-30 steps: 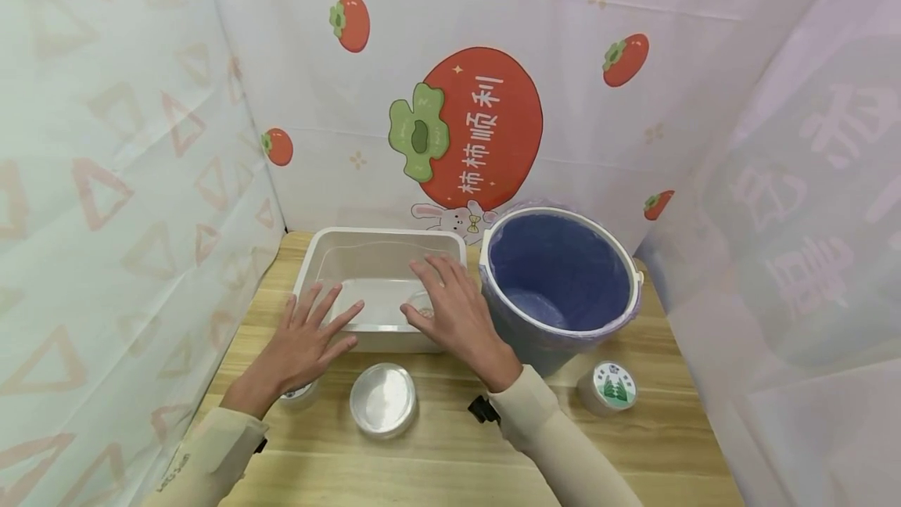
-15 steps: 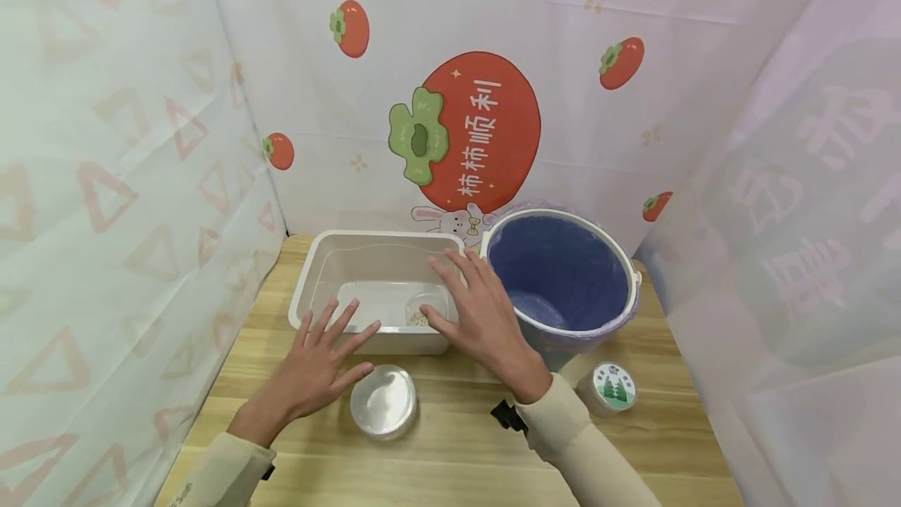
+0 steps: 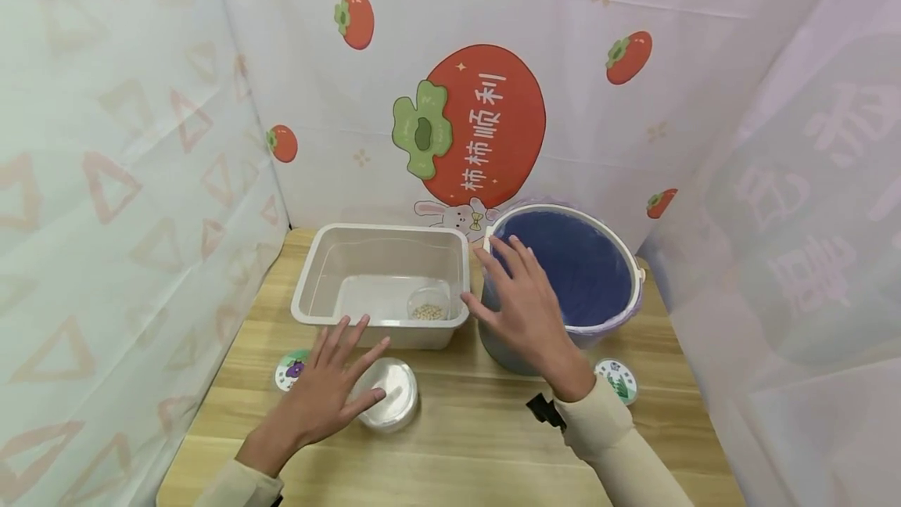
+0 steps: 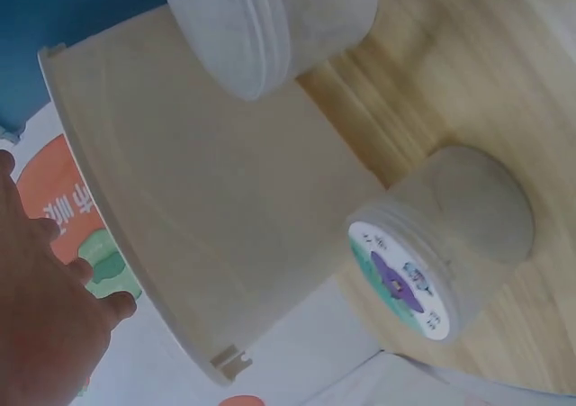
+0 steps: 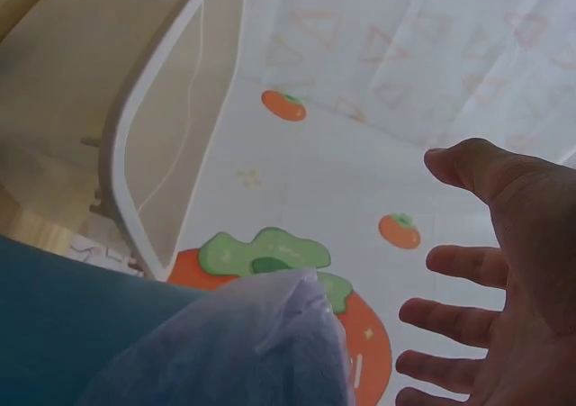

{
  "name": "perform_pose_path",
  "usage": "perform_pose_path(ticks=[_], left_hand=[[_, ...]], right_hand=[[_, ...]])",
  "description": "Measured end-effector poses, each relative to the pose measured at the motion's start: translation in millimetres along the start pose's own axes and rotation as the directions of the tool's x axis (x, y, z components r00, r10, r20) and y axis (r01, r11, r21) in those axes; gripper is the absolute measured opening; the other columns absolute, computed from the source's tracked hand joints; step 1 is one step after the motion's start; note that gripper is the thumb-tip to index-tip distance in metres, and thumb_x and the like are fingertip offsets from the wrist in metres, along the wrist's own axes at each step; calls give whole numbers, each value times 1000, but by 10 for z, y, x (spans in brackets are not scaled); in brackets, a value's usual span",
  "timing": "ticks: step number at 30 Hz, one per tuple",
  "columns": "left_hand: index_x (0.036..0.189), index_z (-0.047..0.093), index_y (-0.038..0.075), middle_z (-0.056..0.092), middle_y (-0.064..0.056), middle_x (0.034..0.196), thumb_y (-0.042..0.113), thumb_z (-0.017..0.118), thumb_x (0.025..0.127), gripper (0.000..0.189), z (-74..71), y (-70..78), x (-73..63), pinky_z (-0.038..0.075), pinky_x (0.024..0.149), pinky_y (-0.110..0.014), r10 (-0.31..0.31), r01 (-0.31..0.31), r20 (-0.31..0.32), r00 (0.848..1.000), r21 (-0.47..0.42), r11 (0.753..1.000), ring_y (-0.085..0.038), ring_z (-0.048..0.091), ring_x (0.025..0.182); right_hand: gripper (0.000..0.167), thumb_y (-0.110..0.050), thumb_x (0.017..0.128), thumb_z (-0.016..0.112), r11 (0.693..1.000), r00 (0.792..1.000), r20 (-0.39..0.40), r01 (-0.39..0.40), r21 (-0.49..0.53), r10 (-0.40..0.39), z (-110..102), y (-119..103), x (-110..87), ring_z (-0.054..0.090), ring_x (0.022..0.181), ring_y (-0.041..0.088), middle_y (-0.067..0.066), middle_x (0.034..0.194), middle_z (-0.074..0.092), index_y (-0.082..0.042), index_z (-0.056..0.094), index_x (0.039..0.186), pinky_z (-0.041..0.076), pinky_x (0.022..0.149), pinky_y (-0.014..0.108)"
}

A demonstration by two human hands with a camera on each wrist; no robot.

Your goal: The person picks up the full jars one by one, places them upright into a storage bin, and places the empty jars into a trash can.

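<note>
My left hand (image 3: 325, 393) hovers, fingers spread, over the left side of a clear round lidded jar (image 3: 394, 397), holding nothing. Just left of it stands a jar with a purple eggplant label (image 4: 400, 280), partly hidden by the hand in the head view. My right hand (image 3: 524, 311) is spread in the air in front of the blue bucket (image 3: 507, 350), also holding nothing. A beige plastic basin (image 3: 380, 235) lies behind the left hand. Inside its right front corner sits a small clear cup (image 3: 428, 296) with pale seeds or beans (image 3: 428, 312) at its bottom.
A jar with a green vegetable label (image 3: 617, 382) stands right of the bucket, partly behind the right forearm. The bucket has a thin plastic liner over its rim. Printed cloth walls (image 3: 317, 100) enclose the wooden table (image 3: 464, 444) on the back and both sides.
Both hands have moved right: the left from the basin's front edge to over the clear jar, the right from over the basin to the bucket. The cup and eggplant-label jar show more.
</note>
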State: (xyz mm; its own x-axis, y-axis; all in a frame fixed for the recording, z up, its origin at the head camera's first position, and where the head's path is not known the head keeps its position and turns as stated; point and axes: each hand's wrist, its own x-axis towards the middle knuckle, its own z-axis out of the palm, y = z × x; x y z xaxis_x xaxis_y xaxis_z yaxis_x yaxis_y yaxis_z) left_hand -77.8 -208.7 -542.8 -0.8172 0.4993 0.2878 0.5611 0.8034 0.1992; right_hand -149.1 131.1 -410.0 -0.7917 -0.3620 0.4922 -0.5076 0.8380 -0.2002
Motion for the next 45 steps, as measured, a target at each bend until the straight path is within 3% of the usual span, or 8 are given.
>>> perform_pose_path(ticks=[4, 8, 12, 18, 22, 34, 39, 45], left_hand=[[168, 43, 28, 22, -19, 180, 63, 54, 108, 70, 60, 40, -63, -21, 134, -45, 15, -15, -24, 1000, -5, 1000, -50, 18, 164], [168, 44, 28, 20, -18, 181, 65, 53, 108, 71, 126, 94, -125, -19, 136, -44, 9, -9, -26, 1000, 0, 1000, -51, 19, 164], [168, 44, 30, 21, -18, 181, 68, 49, 108, 71, 196, 132, -186, -15, 137, -43, 10, -9, -47, 999, 19, 1000, -53, 25, 161], [168, 43, 31, 23, -18, 180, 69, 42, 111, 69, 305, 180, -261, 16, 135, -61, 8, -5, -72, 997, 42, 999, -50, 27, 161], [167, 46, 31, 26, -18, 180, 69, 39, 111, 67, 410, 202, -309, 11, 137, -57, 2, 0, -78, 997, 29, 1000, -51, 31, 159], [163, 53, 28, 31, -19, 177, 65, 51, 109, 65, 662, 147, -400, 36, 119, -72, -16, 17, -58, 998, 23, 1000, -51, 34, 157], [162, 54, 27, 33, -18, 177, 65, 54, 107, 66, 750, 112, -424, 7, 138, -57, -19, 21, -51, 999, 25, 999, -52, 35, 157], [161, 55, 28, 36, -21, 174, 65, 55, 106, 67, 850, 63, -468, -21, 133, -37, -24, 25, -51, 998, 15, 1000, -54, 38, 153]], right_hand=[[77, -44, 92, 87, 1000, 1000, -6, -24, -10, 24, -61, 81, -52, 46, 156, 45, 19, 160, 57, -14, 59, 157, 36, 129, 62], [82, -49, 91, 86, 998, 998, 0, -58, -8, 58, -120, 157, -110, 43, 157, 45, 19, 162, 55, -15, 56, 159, 34, 130, 64], [82, -49, 91, 85, 996, 996, -9, -90, 13, 90, -173, 250, -185, 41, 158, 45, 18, 164, 53, -16, 55, 160, 33, 130, 65], [82, -50, 92, 83, 991, 991, -41, -129, 18, 130, -233, 433, -300, 41, 158, 45, 18, 164, 54, -15, 55, 160, 31, 130, 66], [81, -46, 91, 83, 988, 986, -57, -157, 9, 157, -265, 564, -378, 41, 157, 47, 19, 163, 54, -14, 55, 160, 32, 128, 69], [67, -48, 103, 69, 979, 978, -56, -202, 5, 202, -299, 820, -588, 41, 155, 50, 23, 161, 55, -13, 56, 159, 31, 125, 73], [66, -52, 107, 62, 975, 973, -73, -221, -2, 220, -300, 950, -695, 39, 155, 51, 25, 160, 54, -11, 56, 159, 28, 127, 71], [66, -54, 108, 58, 975, 969, -115, -220, -17, 217, -303, 1057, -768, 41, 152, 54, 26, 158, 56, -9, 59, 156, 27, 126, 75]])
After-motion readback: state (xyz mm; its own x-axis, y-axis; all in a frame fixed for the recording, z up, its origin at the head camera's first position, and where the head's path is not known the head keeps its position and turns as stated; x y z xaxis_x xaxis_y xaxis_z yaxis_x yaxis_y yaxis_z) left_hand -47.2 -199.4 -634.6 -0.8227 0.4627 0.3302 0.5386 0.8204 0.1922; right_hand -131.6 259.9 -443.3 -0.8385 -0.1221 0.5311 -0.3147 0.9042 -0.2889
